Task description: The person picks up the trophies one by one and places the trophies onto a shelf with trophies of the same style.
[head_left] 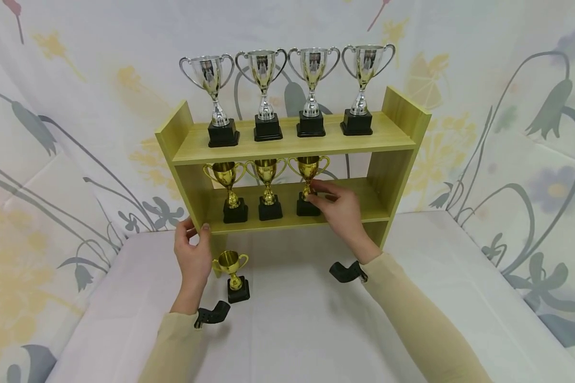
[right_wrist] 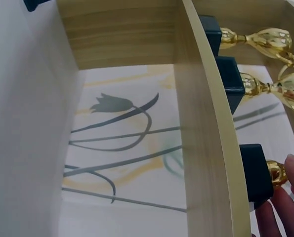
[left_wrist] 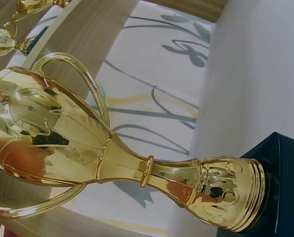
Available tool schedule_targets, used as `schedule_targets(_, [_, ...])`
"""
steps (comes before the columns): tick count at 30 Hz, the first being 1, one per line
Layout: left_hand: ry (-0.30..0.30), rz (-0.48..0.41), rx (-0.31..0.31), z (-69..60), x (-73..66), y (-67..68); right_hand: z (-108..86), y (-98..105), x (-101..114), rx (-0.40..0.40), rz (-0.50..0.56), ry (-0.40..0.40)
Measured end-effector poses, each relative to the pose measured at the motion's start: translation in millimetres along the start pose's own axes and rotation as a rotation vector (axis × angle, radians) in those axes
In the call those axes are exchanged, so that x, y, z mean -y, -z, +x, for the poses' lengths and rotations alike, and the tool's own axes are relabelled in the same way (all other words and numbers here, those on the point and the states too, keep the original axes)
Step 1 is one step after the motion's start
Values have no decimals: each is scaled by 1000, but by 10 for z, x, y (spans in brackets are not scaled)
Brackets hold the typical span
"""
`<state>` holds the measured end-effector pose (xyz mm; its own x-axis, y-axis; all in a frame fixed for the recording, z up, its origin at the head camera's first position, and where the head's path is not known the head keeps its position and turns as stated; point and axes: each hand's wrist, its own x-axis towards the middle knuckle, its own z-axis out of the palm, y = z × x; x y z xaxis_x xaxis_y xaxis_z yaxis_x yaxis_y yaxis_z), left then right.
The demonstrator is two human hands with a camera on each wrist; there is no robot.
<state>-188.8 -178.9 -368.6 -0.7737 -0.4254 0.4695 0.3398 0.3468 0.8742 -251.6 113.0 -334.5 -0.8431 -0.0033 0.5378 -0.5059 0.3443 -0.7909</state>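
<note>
My right hand (head_left: 341, 209) pinches the stem of a gold trophy cup (head_left: 309, 169), whose black base stands on the lower shelf board. In the right wrist view its fingers (right_wrist: 280, 212) lie beside the base and gold stem. My left hand (head_left: 194, 255) grips the lower left edge of the wooden shelf (head_left: 292, 151), thumb in front. Two more gold trophies (head_left: 267, 178) stand on the same board, to the left of the held one. Another gold trophy (head_left: 230, 263) stands upright on the table, right of my left hand, and fills much of the left wrist view.
Several silver trophies (head_left: 313, 74) stand in a row on the top board. Behind the shelf hangs a flower-print cloth (head_left: 489, 133). The white table (head_left: 306, 319) spreads in front. Lower board to the right of the held trophy has bare wood (head_left: 371, 205).
</note>
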Motion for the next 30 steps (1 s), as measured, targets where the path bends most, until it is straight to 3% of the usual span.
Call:
schedule_targets(2, [-2,-3,4,-12,-47,10,-16,11,-6,1,-2,1])
schedule_targets(12, [16,-17,3,-21,-24,9,-120,53,57,-7,55,-20])
schedule_targets(16, [29,-4,3,-20,-33,4,-175,68,166,-19,59,-9])
schedule_targets(22, [17,-13,6,-9,-42,-4,-287,111,455,-62,15,57])
schedule_targets(30, [20,-13,5,-15,-52,0,-410,70,440,-98,-18,203])
